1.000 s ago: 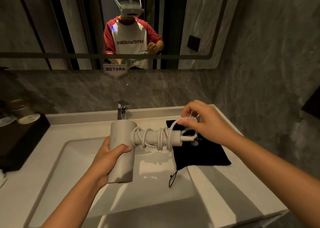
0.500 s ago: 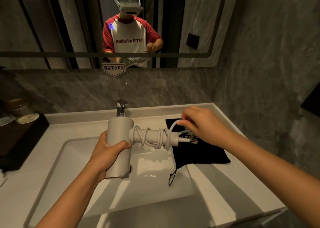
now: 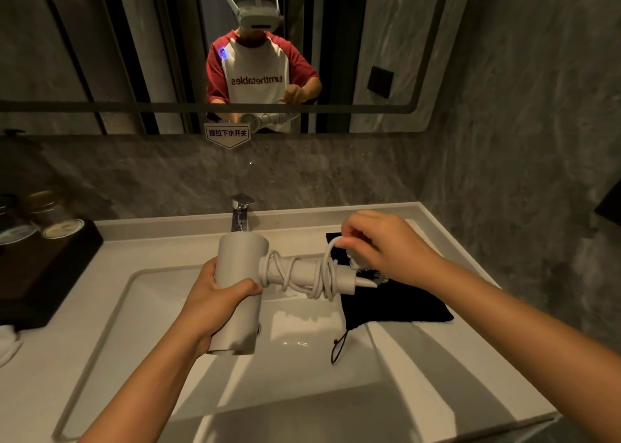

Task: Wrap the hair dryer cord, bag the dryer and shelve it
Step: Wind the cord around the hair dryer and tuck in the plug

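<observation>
A pale grey hair dryer hangs over the white sink, barrel upright, handle pointing right. My left hand grips the barrel from the left. Its white cord is coiled several times around the handle. My right hand pinches the cord's free end, with the plug partly hidden in my fingers, just above the handle's tip. A black drawstring bag lies flat on the counter right of the basin, under my right hand, its string dangling over the basin edge.
The chrome faucet stands behind the dryer. A dark tray with lidded jars sits on the left counter. The grey stone wall is close on the right. A mirror above reflects a person. The sink basin lies below my hands.
My right hand has lifted the cord end slightly up over the handle's tip. The dryer and left hand have barely moved.
</observation>
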